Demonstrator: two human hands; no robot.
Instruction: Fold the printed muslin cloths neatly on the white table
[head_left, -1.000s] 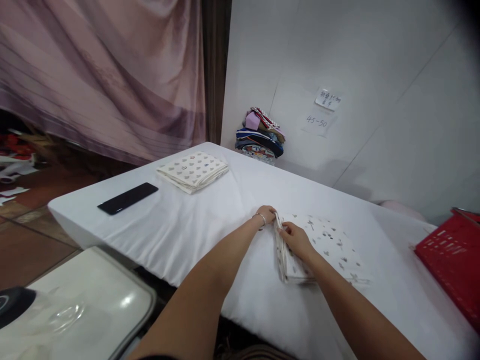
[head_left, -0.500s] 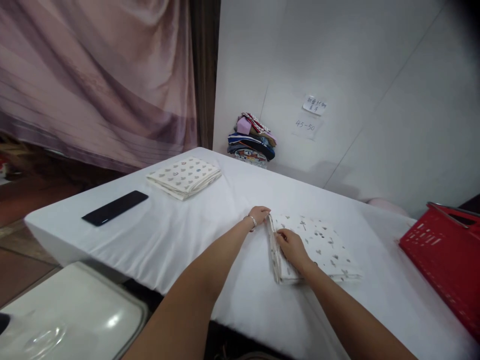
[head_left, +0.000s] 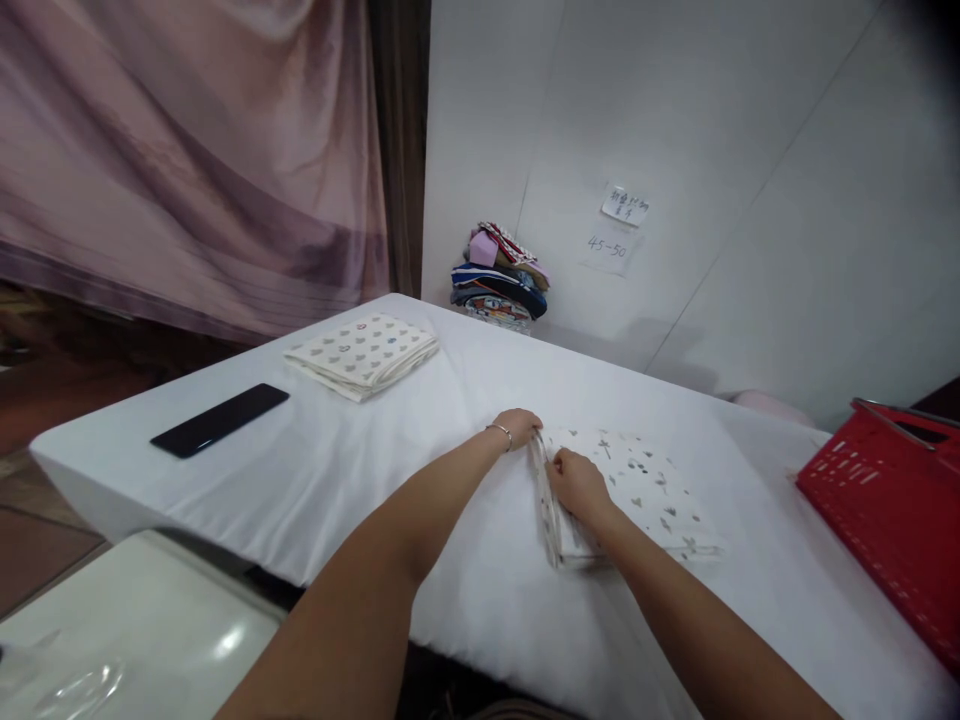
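A white folded cloth [head_left: 645, 490] with small grey leaf and dot prints lies flat on the white-covered table [head_left: 480, 560]. My left hand [head_left: 519, 427], with a bracelet at the wrist, is closed on the far left corner of this cloth. Curled fingers of my right hand [head_left: 581, 486] grip the layers along its left edge, closer to me. The fingertips of both hands are partly hidden. Farther left, a second folded cloth [head_left: 364, 352] with grey heart-like prints rests by itself, touched by neither hand.
A black flat slab like a phone [head_left: 221, 420] lies near the table's left end. At right stands a red plastic basket [head_left: 885, 520]. A stack of folded fabrics [head_left: 500, 280] is against the wall behind the table. A glossy white surface [head_left: 142, 630] is at lower left.
My right hand has shifted slightly left along the cloth's edge and its fingers are curled tighter. My left hand stays at the corner. The view has moved a little.
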